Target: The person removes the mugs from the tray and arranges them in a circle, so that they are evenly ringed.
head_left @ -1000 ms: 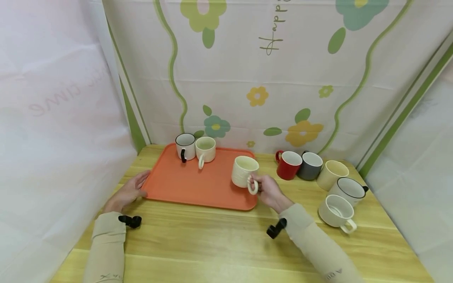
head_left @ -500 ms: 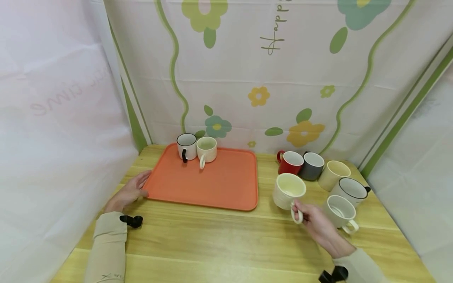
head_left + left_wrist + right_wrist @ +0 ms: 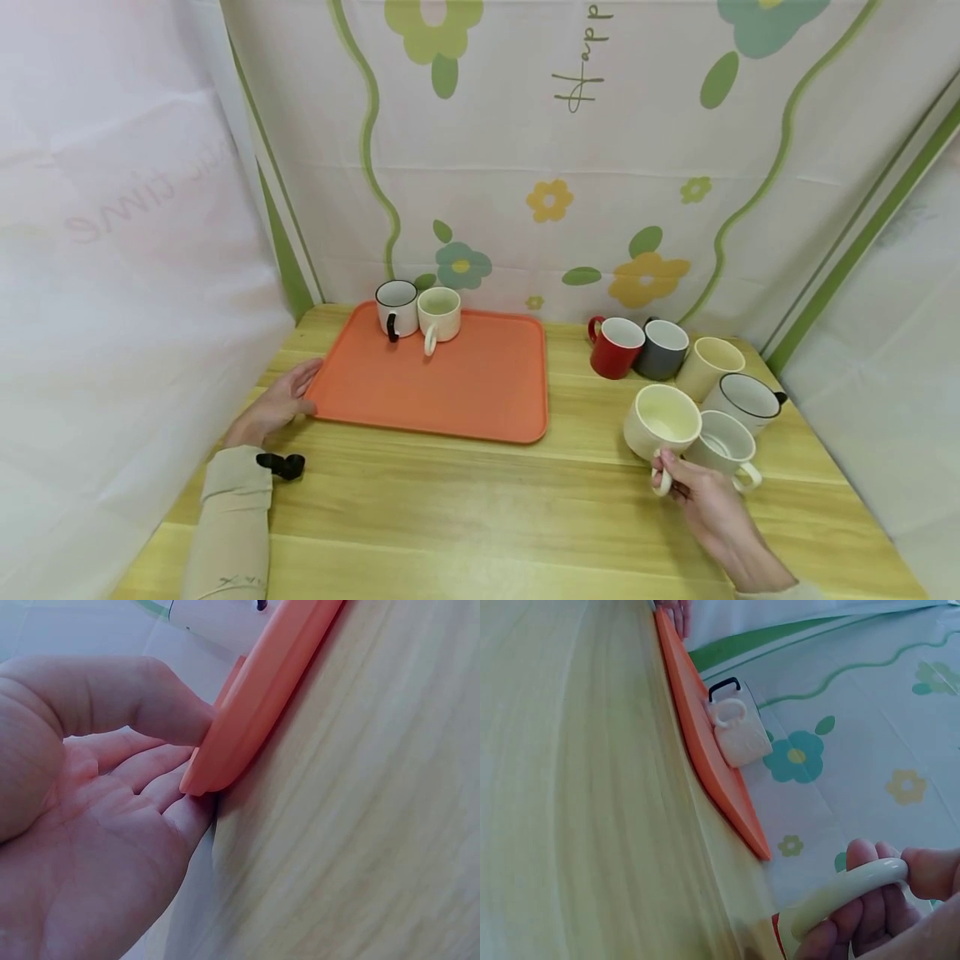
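Observation:
My right hand (image 3: 708,504) grips the handle of a cream mug (image 3: 641,425), held upright at the right of the table in the head view. Its handle (image 3: 847,896) lies between thumb and fingers in the right wrist view. Whether the base touches the table cannot be told. This mug partly covers a white mug (image 3: 723,446) behind it. At the left, my left hand (image 3: 273,408) holds the near-left corner of an orange tray (image 3: 442,392). The thumb presses the tray rim (image 3: 247,727), with the fingers along the other side.
A black-rimmed white mug (image 3: 397,312) and a cream mug (image 3: 440,321) stand at the tray's back left. Along the table's right are a red mug (image 3: 613,358), a grey mug (image 3: 660,358), a yellow mug (image 3: 701,375) and another black-rimmed mug (image 3: 738,408). Printed cloth (image 3: 487,150) encloses the table.
My right hand has carried the cream mug from above the tray's right side rightwards, to beside the white mug. The left hand and the tray have stayed put.

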The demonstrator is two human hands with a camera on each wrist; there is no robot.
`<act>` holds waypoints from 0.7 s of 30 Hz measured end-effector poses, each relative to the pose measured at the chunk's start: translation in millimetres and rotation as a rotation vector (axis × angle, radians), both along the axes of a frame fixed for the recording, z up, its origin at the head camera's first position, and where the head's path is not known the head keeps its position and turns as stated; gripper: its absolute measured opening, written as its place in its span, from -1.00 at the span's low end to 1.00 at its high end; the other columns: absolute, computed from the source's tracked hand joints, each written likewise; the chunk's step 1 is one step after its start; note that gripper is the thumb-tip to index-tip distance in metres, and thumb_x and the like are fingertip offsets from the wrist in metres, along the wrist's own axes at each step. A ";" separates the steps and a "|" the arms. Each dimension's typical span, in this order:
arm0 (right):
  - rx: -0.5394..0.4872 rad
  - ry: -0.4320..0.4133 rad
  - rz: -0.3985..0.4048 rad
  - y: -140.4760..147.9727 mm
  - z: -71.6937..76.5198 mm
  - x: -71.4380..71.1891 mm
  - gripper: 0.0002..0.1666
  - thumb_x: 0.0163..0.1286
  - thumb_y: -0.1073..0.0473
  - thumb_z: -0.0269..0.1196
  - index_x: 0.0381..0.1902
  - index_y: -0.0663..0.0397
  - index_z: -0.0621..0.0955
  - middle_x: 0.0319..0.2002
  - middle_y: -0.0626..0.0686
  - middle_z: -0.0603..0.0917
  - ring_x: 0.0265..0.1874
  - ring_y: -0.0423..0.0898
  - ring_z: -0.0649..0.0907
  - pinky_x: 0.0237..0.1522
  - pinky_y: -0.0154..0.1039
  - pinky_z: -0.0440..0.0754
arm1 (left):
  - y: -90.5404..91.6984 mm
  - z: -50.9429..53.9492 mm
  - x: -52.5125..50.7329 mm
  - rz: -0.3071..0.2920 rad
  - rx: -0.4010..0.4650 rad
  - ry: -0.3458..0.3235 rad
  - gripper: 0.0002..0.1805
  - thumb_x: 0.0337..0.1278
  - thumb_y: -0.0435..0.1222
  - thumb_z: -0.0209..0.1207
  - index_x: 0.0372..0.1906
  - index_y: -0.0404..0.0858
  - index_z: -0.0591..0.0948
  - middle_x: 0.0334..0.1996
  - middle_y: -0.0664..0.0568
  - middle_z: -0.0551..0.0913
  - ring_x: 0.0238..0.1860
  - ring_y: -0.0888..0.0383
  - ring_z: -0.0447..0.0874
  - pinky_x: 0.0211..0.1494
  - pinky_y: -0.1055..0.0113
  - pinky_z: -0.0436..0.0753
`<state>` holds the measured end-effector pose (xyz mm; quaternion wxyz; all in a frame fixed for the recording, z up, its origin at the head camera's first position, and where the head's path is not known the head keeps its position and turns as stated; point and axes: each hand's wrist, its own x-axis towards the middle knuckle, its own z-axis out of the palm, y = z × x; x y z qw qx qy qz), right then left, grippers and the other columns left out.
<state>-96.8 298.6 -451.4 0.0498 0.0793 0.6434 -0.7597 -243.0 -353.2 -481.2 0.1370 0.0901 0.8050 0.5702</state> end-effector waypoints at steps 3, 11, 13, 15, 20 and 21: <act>-0.030 -0.017 -0.010 1.2 -5.2 1.2 -0.68 0.68 0.17 0.08 -0.18 -0.02 0.77 -0.28 -0.17 0.76 -0.32 -0.29 0.70 -0.16 -0.38 0.64 | -0.2 -0.2 0.0 0.004 -0.002 -0.005 0.13 0.16 -0.62 0.20 0.72 -0.37 -0.19 0.73 -0.32 -0.24 0.71 -0.40 -0.29 0.13 0.74 0.42; -0.060 -0.096 -0.048 2.9 -15.9 0.4 -0.69 0.67 0.12 0.12 -0.22 -0.07 0.77 -0.29 -0.18 0.78 -0.32 -0.30 0.71 -0.14 -0.37 0.67 | 0.1 -1.2 -0.4 -0.002 0.003 -0.006 0.12 0.17 -0.62 0.19 0.73 -0.36 -0.19 0.73 -0.31 -0.25 0.71 -0.39 -0.30 0.13 0.72 0.45; -0.058 -0.110 -0.055 3.8 -16.9 -0.3 -0.68 0.67 0.10 0.12 -0.21 -0.07 0.77 -0.29 -0.18 0.78 -0.32 -0.30 0.71 -0.13 -0.37 0.67 | 0.5 -1.0 -0.5 -0.009 0.002 -0.002 0.12 0.18 -0.62 0.18 0.72 -0.36 -0.20 0.73 -0.33 -0.25 0.71 -0.41 -0.30 0.13 0.72 0.44; -0.053 -0.119 -0.055 4.5 -17.2 -1.3 -0.68 0.67 0.08 0.11 -0.21 -0.07 0.78 -0.29 -0.18 0.79 -0.31 -0.30 0.71 -0.13 -0.37 0.67 | 1.0 -0.7 -0.2 -0.004 0.003 -0.002 0.11 0.18 -0.62 0.18 0.72 -0.36 -0.19 0.73 -0.32 -0.25 0.70 -0.40 -0.31 0.13 0.73 0.44; -0.016 -0.145 -0.049 4.9 -15.6 -3.2 -0.68 0.68 0.07 0.10 -0.17 -0.06 0.77 -0.26 -0.16 0.80 -0.28 -0.30 0.73 -0.12 -0.36 0.68 | 1.9 0.5 0.2 0.008 0.020 0.000 0.13 0.14 -0.65 0.18 0.72 -0.38 -0.19 0.73 -0.33 -0.26 0.70 -0.41 -0.33 0.13 0.74 0.44; 0.007 -0.155 -0.047 4.8 -15.2 -3.5 -0.69 0.69 0.06 0.10 -0.14 -0.04 0.76 -0.24 -0.16 0.80 -0.26 -0.31 0.74 -0.10 -0.36 0.69 | 2.0 0.8 0.1 0.008 0.022 0.000 0.13 0.14 -0.66 0.18 0.72 -0.39 -0.20 0.72 -0.34 -0.26 0.70 -0.42 -0.33 0.13 0.74 0.44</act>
